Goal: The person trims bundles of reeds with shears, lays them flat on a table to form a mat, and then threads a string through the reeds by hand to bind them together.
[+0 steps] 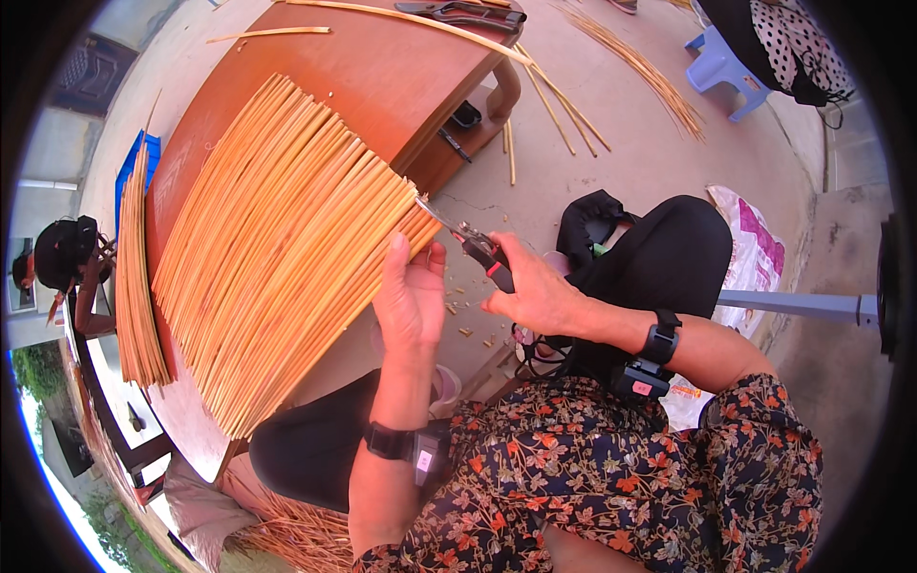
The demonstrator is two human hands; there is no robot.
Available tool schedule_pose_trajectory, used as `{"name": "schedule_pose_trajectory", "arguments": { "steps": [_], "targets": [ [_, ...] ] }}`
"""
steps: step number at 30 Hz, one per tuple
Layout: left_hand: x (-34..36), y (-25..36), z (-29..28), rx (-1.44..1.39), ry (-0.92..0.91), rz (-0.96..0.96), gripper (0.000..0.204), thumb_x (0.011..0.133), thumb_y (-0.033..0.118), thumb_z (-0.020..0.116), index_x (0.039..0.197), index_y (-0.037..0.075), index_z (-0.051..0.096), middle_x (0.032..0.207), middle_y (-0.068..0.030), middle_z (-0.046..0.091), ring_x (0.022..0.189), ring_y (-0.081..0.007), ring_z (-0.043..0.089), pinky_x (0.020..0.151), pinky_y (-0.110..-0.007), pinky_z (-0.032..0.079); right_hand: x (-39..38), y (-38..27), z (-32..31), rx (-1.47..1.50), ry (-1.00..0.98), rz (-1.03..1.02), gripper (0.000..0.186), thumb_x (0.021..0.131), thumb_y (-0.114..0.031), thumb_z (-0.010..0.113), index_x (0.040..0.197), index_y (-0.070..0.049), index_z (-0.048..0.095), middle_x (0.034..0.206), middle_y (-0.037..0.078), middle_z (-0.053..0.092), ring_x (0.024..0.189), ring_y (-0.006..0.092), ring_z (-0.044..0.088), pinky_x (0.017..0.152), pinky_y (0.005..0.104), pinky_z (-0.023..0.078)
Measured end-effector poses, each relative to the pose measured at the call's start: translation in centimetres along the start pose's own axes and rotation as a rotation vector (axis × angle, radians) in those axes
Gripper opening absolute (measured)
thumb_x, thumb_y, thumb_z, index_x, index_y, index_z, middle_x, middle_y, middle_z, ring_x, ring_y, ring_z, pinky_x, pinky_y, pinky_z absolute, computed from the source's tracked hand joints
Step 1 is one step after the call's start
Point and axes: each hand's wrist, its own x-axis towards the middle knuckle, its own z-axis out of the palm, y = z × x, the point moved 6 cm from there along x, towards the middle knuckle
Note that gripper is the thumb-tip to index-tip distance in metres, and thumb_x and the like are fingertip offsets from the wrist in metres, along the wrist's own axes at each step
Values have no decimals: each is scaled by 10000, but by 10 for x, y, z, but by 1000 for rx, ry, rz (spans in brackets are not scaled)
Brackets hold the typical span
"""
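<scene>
A mat of straw-coloured reeds (277,239), laid side by side, covers much of the brown table in front of me. My left hand (413,301) is at the mat's near right corner, palm toward me. Its thumb and curled fingers lie on either side of the outer reeds, though part of the grip is hidden. In my right hand (544,291) is a pair of hand cutters (485,256) with black and red handles. Their metal tip touches or nearly touches the reed ends just above my left fingers.
The brown table (368,72) has loose reeds at its far end. A reed bundle (138,286) stands along its left side. Cut bits (465,332) lie on the floor, with more long reeds (640,72) beyond. A blue stool (726,72) and white-purple sack (750,234) are at right.
</scene>
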Motion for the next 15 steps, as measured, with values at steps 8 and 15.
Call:
{"name": "schedule_pose_trajectory", "arguments": {
  "steps": [8,15],
  "targets": [
    [1,-1,2,-9,-6,-3,360,889,114,697,1224,100,566,1165,-35,614,1001,-159,569,876,-328,497,1,8,1,16,-6,9,775,738,-220,768,1330,61,355,1060,212,572,1009,331,586,899,392,453],
    [-1,0,3,-27,-5,-3,341,894,101,676,1217,98,570,1169,-43,620,1009,-169,578,873,-334,497,-2,9,-1,0,-16,33,781,735,-218,770,1337,57,356,1061,213,571,1008,342,585,902,390,453]
  ]
}}
